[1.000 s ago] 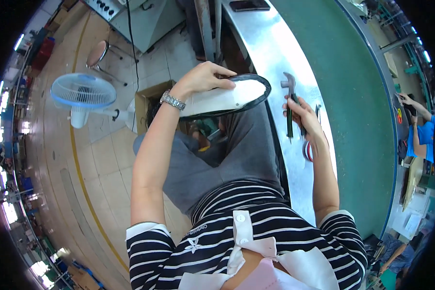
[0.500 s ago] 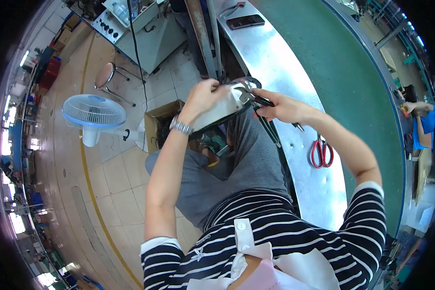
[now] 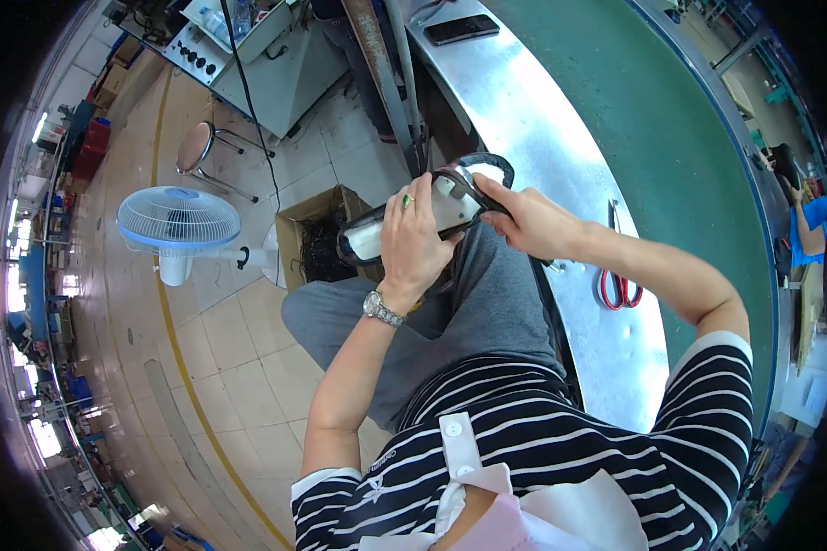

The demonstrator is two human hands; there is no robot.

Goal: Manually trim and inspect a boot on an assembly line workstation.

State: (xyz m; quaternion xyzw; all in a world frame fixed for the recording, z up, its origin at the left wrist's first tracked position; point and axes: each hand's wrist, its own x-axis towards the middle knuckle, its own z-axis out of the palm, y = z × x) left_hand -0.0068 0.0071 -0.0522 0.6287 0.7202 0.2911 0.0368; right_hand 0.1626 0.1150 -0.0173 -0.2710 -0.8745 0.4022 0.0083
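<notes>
A long shoe-shaped piece [image 3: 366, 241] with a white, silvery face and a black edge lies slanted above my lap. My left hand [image 3: 412, 234] is closed around its middle, fingers over the bright face; a ring and a metal watch show on this arm. At the piece's right end, my right hand [image 3: 531, 223] grips pliers [image 3: 466, 184], with their metal jaws against the white face near the black rim. Most of the pliers' handles are hidden in my palm. Red-handled scissors [image 3: 619, 289] rest on the metal bench [image 3: 606, 367] right of my right forearm.
A cardboard box [image 3: 290, 248] with black scraps stands on the floor by my left knee. Left of it are a fan [image 3: 179, 220] and a round stool [image 3: 196, 147]. A phone [image 3: 461, 29] lies on the bench's far end. A person in blue [image 3: 813, 230] is at far right.
My left hand has shifted from the piece's far edge to over its middle, and the piece has turned, its left end now showing. The pliers' handles have closed up in my right hand.
</notes>
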